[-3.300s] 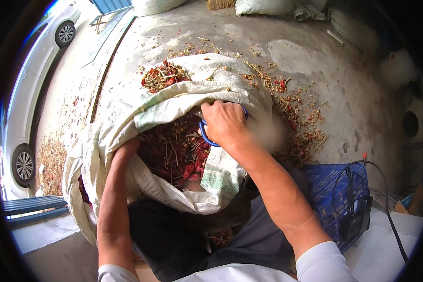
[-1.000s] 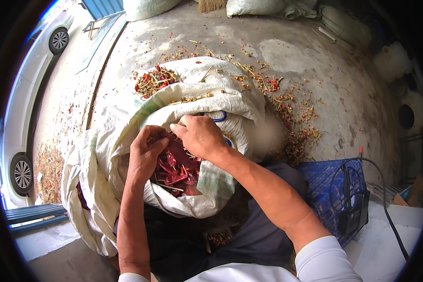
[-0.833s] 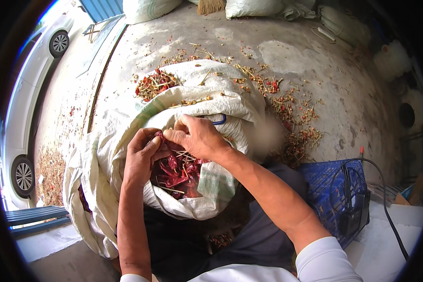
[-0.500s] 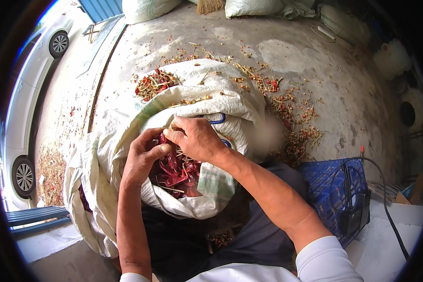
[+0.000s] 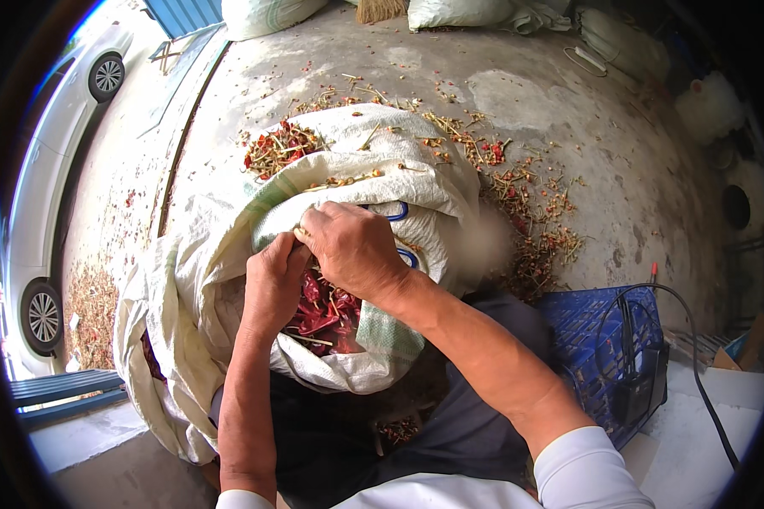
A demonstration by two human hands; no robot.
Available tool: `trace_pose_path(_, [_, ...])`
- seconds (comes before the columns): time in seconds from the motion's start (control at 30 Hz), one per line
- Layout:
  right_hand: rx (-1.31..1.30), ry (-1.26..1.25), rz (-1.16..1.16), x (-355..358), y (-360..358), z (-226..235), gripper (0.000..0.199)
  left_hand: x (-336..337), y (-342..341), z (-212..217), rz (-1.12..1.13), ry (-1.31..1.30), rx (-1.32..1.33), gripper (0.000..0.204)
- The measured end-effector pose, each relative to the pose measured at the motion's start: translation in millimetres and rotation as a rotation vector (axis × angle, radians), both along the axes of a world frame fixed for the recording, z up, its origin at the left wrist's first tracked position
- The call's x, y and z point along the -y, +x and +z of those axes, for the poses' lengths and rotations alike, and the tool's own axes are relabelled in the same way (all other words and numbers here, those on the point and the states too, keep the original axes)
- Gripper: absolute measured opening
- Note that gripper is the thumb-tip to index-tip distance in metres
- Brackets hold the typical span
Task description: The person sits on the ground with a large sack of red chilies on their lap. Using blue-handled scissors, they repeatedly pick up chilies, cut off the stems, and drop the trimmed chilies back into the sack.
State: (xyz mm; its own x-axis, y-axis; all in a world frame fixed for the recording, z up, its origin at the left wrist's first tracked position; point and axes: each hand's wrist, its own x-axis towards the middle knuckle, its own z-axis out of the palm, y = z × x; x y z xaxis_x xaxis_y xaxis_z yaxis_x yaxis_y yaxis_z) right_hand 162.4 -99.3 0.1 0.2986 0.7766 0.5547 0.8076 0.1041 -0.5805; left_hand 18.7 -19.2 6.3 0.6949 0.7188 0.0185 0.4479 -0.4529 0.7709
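Note:
My left hand [image 5: 273, 276] and my right hand [image 5: 348, 246] meet fingertip to fingertip above an open white woven sack [image 5: 339, 371] with green stripes. Both are closed in a pinch; whatever sits between their fingertips is hidden by the fingers. Below them, dried red chilies [image 5: 327, 312] fill the sack's mouth, a few pale stems among them. Beside my right hand, two blue loops, like scissor handles, show on the sack's folds: a blue loop [image 5: 401, 212] and a second one [image 5: 410, 255], partly covered by my wrist.
A heap of stems and chili bits [image 5: 282, 150] lies on the sack's far fold. More scraps [image 5: 526, 195] litter the concrete floor. At right stands a blue plastic crate [image 5: 586, 314] with a black cable [image 5: 696, 356]. White sacks, a broom [image 5: 379, 10] and a parked white car [image 5: 55, 187] are farther off.
My left hand has turned and moved up and right, its thumb and fingers closing in against the right hand. The red pod seen at my fingertips is now out of sight.

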Motion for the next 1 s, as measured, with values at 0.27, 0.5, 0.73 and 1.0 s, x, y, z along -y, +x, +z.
trace_pose_path(0.27, [-0.704, -0.039, -0.056, -7.3, -4.9, 1.7, 0.024, 4.6, 8.8, -6.8, 0.065, -0.412, 0.327, 0.016])
trace_pose_path(0.5, [-1.290, -0.084, 0.009, -9.2, -6.9, 2.4, 0.029, 4.6, 14.0, -13.6, 0.089, -0.698, 0.609, 0.013])
trace_pose_path(0.73, [-1.459, 0.207, -0.026, -13.9, 30.7, 17.7, 0.027, 7.8, 11.8, -18.2, 0.122, -0.819, 0.809, 0.012])
trace_pose_path(1.0, [-0.944, -0.013, 0.034, -11.7, 10.9, 11.2, 0.027, -3.3, 5.8, 8.2, 0.100, -0.721, 0.507, 0.027])
